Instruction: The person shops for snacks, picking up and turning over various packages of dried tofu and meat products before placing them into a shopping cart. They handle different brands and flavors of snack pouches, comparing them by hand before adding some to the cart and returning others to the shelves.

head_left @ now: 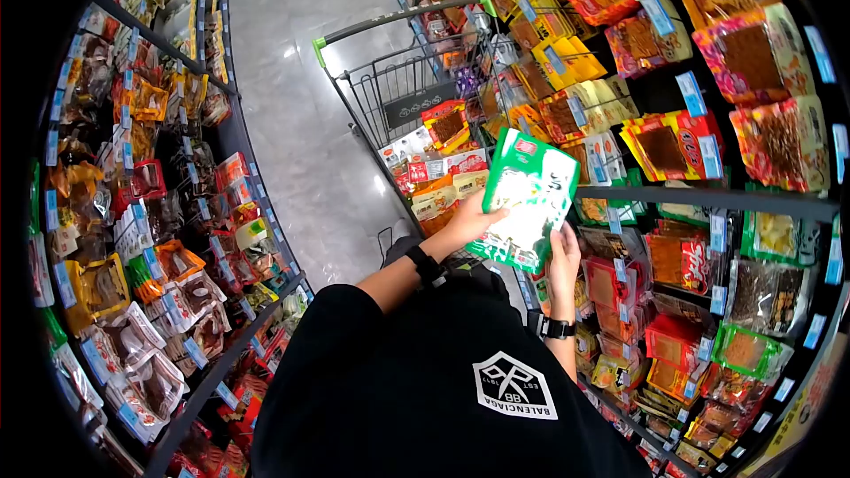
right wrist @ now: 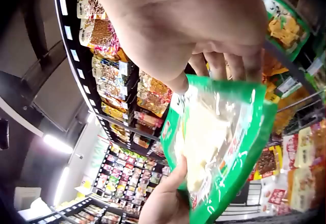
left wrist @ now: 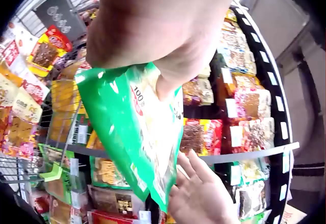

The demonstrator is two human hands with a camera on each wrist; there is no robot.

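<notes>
My left hand grips a green and white food packet by its left side, thumb across the front. In the left wrist view the packet's green side faces the camera, with "100" printed beside the thumb. My right hand holds the opposite edge, its thumb at the front and its fingers partly hidden behind the packet, as the right wrist view shows. Pale contents show through the clear window. The packet is held tilted in front of my body.
A shopping cart with several snack packs in it stands ahead. Shelves of packaged snacks rise close on the right, with a grey rail across them. Another packed shelf runs along the left, beyond a grey floor.
</notes>
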